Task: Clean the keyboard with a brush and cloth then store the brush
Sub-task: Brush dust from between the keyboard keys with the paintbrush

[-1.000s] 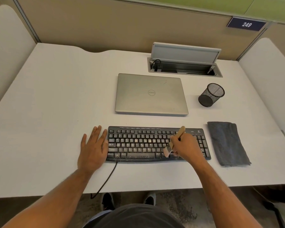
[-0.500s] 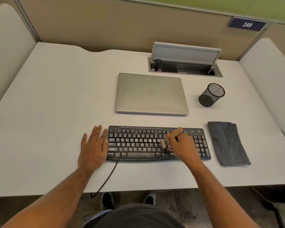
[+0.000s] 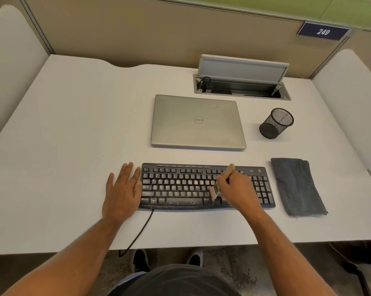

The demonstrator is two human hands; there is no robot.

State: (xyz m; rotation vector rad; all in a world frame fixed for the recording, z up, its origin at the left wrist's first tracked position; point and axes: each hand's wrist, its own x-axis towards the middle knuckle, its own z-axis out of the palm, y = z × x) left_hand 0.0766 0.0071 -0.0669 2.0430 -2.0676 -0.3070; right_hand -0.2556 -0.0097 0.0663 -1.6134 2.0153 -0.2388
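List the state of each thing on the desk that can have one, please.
laptop: closed
keyboard: dusty
brush: held, bristles on keys
cloth: folded, unused
mesh cup: upright
cable hatch: open
left hand: flat, bracing keyboard
right hand: gripping brush

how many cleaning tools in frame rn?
2: the brush in the right hand over the keyboard, and the grey cloth lying right of it. None visibly hidden.
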